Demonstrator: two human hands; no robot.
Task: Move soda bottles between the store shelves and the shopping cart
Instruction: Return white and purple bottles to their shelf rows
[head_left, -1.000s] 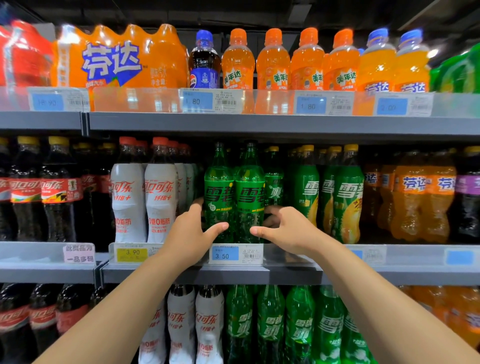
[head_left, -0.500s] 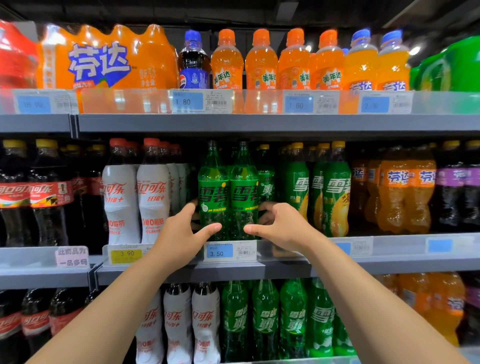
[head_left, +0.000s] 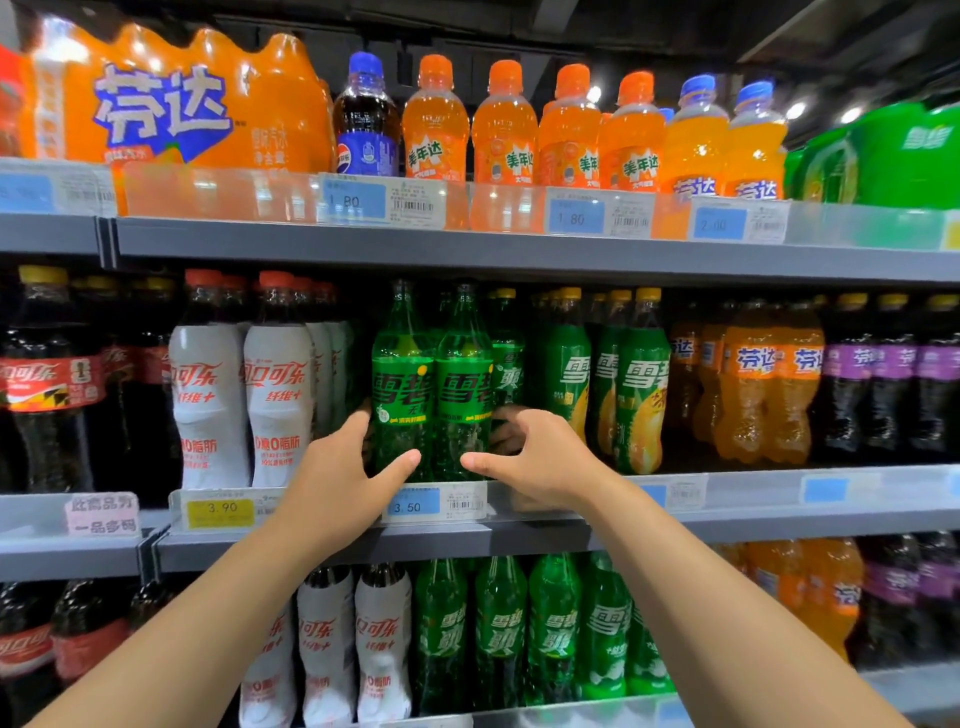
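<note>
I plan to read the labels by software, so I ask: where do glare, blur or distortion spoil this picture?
In the head view the wide lens bends the shelf edge; ceiling lights leave bright spots on the orange bottles; the far-left price tag is smeared; the green bottles at the centre are sharp.

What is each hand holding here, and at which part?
The left hand grips the left green bottle and the right hand grips the right green bottle, each round the lower body below the label; both bottles stand on the shelf.
</note>
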